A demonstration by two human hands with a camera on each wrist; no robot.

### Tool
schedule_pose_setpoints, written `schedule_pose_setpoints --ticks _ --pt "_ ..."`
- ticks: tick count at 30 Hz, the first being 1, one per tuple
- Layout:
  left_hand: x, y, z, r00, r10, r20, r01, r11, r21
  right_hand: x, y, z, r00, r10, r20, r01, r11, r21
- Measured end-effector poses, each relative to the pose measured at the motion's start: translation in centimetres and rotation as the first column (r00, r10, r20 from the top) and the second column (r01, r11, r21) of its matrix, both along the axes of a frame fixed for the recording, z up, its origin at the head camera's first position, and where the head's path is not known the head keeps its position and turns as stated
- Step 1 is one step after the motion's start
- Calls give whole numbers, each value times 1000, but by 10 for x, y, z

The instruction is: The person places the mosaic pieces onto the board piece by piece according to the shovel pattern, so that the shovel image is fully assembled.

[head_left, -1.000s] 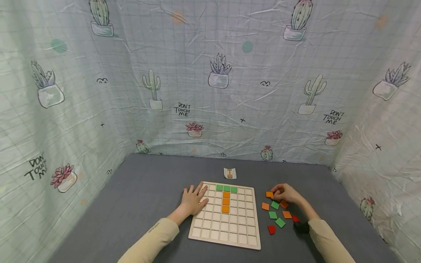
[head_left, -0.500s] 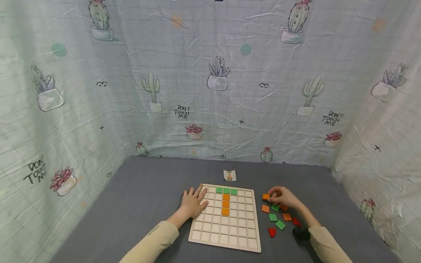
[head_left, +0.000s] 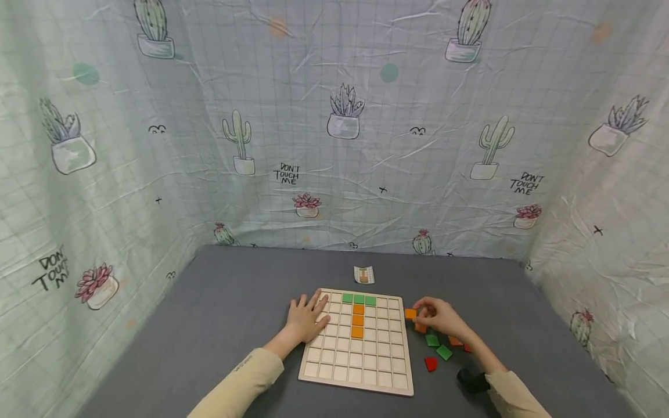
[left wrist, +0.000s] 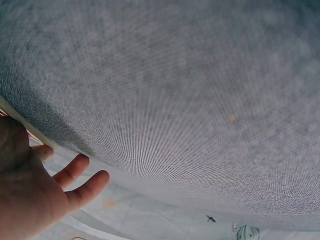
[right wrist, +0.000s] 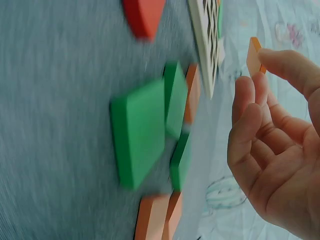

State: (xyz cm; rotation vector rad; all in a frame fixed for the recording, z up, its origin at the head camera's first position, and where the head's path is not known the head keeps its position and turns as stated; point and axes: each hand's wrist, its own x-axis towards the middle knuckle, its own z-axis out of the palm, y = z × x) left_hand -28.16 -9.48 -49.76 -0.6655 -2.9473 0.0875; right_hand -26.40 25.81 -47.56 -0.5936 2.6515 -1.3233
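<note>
My right hand (head_left: 442, 318) pinches an orange square tile (head_left: 410, 314) between thumb and fingertips, just off the right edge of the board. In the right wrist view the held tile (right wrist: 254, 56) is raised above the table. My left hand (head_left: 303, 321) rests with spread fingers on the left edge of the pale wooden grid board (head_left: 355, 376); its fingers (left wrist: 89, 189) also show in the left wrist view. On the board, a row of green tiles (head_left: 359, 299) lies near the far edge, with a column of orange tiles (head_left: 358, 320) running down from its middle.
Loose green tiles (head_left: 443, 352), orange tiles (head_left: 455, 341) and red pieces (head_left: 431, 364) lie right of the board, some partly under the right hand. A small patterned card (head_left: 364, 274) lies beyond the board. Printed curtains (head_left: 334, 174) enclose the grey table (head_left: 235, 290).
My right hand has moved left from the loose pieces toward the board, carrying the orange tile. The left hand has stayed on the board's left edge.
</note>
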Motion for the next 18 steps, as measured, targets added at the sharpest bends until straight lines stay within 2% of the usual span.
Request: schedule_pose_setpoints --ticks 7,18 --pt "0 0 0 1000 0 -2 0 1000 2 13 -20 6 998 42 -36 -42 999 -13" --pt "0 0 -1 1000 7 -15 -7 1000 -6 25 -44 3 995 83 -51 -85 996 -32"
